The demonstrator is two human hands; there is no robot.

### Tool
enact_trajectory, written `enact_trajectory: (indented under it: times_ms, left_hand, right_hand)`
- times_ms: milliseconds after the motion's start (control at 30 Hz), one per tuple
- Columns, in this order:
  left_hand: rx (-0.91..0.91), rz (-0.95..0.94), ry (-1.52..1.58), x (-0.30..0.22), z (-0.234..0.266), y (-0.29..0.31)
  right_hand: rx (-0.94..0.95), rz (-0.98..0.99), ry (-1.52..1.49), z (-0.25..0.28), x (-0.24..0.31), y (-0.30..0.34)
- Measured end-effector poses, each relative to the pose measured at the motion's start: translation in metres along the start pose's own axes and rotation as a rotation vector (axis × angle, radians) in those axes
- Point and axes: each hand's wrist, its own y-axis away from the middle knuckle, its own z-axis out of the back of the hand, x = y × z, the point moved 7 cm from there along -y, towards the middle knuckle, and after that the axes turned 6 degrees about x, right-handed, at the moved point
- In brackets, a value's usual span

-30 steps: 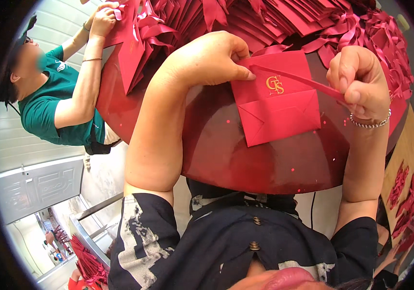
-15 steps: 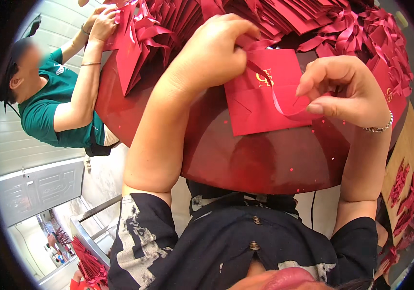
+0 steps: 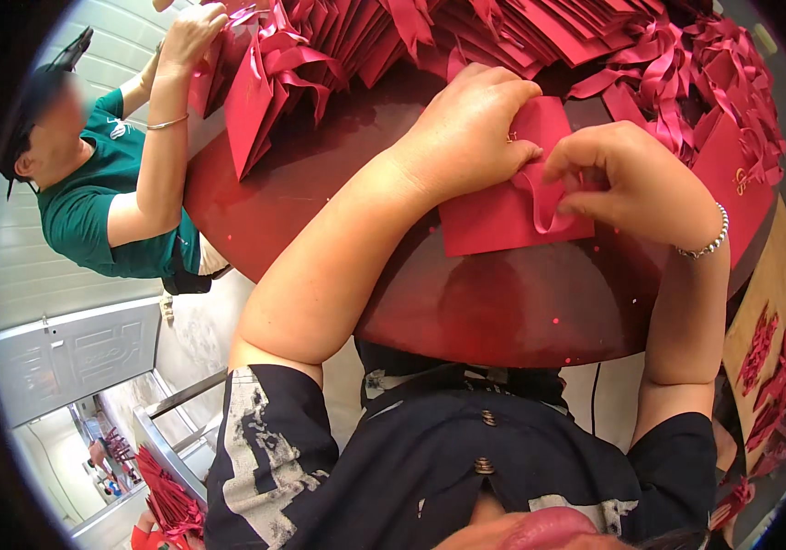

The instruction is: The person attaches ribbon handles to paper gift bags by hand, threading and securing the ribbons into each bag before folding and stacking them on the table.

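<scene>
Two bare hands work at one flat red paper bag (image 3: 485,231) lying on the glossy dark-red rounded desk (image 3: 466,321): left hand (image 3: 474,136) over its upper part, grip closure hidden; right hand (image 3: 630,183) curled, grip narrow, by a looped shiny red ribbon (image 3: 541,218), pinch unclear. Slack loop could twist or slip given a loose pinch. Hard tugging might crease the paper or skid the bag.

Red paper bag (image 3: 489,225) lies flat; its ribbon (image 3: 541,216) curves over it.
</scene>
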Motion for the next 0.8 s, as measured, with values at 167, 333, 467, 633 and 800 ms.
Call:
enact_trajectory:
  times_ms: [167, 333, 467, 633, 800]
  left_hand:
    - [0.045, 0.075, 0.069, 0.004, -0.001, -0.001]
    - [0.009, 0.076, 0.073, 0.001, 0.003, -0.001]
    - [0.019, 0.149, 0.186, 0.008, 0.005, -0.002]
    - [0.113, 0.286, 0.217, 0.017, 0.004, -0.001]
    - [0.226, 0.430, 0.399, 0.027, -0.001, 0.000]
  right_hand:
    - [-0.096, -0.275, 0.010, 0.012, -0.036, 0.003]
    - [-0.213, -0.484, -0.064, 0.033, -0.060, 0.011]
    - [-0.364, -0.324, -0.423, 0.037, -0.060, 0.016]
    - [-0.364, -0.293, -0.592, 0.052, -0.065, 0.025]
    - [-0.579, -0.129, -0.796, 0.069, -0.084, 0.031]
